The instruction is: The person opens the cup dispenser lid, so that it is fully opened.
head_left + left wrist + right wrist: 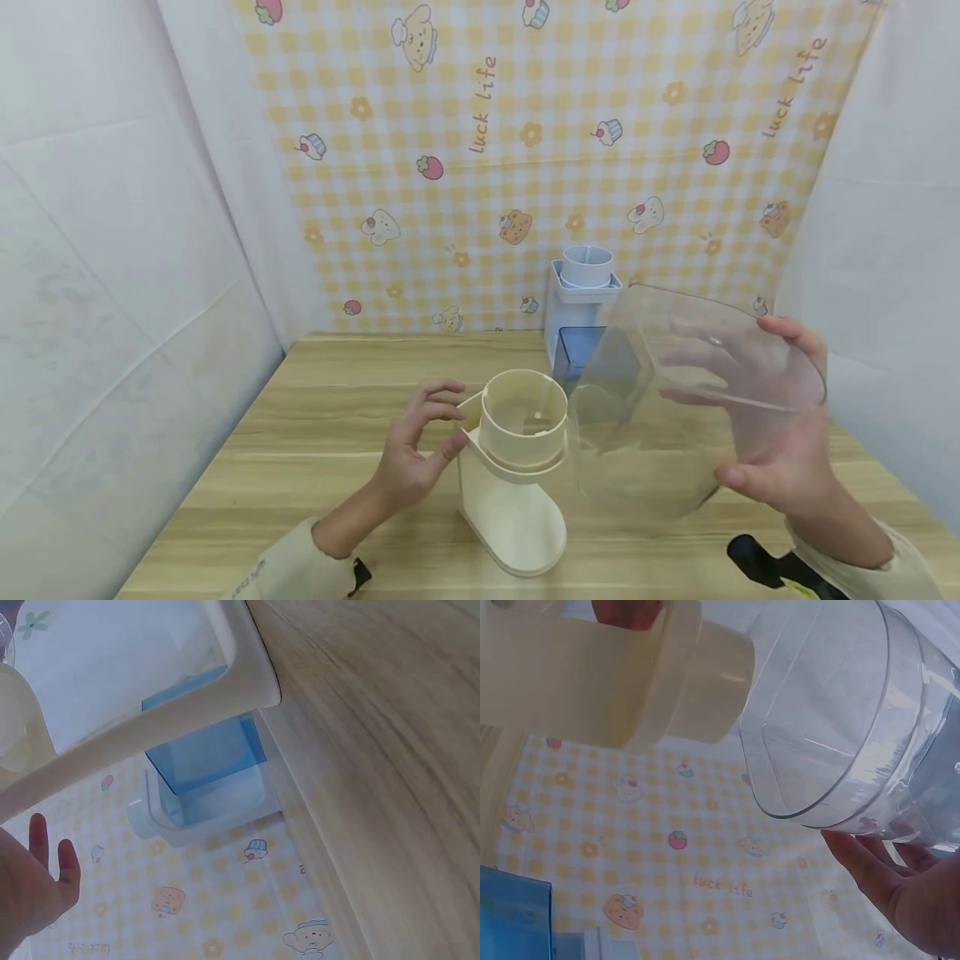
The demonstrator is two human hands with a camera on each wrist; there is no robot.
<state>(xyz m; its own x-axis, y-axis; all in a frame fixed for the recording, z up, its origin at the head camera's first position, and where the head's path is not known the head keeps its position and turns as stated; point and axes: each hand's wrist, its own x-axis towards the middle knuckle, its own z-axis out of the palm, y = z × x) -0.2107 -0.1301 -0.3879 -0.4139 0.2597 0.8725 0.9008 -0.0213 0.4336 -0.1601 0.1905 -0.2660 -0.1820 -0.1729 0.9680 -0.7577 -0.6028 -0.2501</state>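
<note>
A cream plastic dispenser stand (517, 521) stands upright on the table, with a round collar (523, 446) on top and a rounded foot. At the left side of its upper part is my left hand (416, 450), thumb and fingers spread and loosely bent. Two of its fingers (67, 874) stick out past the stand in the left wrist view. My right hand (787, 450) grips a clear plastic container (645, 417) that is tilted in the air to the right of the collar. The container's wide rim faces the collar in the right wrist view.
Behind, against the checked cloth (525, 167), stands a similar white dispenser (587, 292) with a blue translucent bin (573, 354). White sheets (112, 250) enclose the wooden table (337, 400) at the left and right.
</note>
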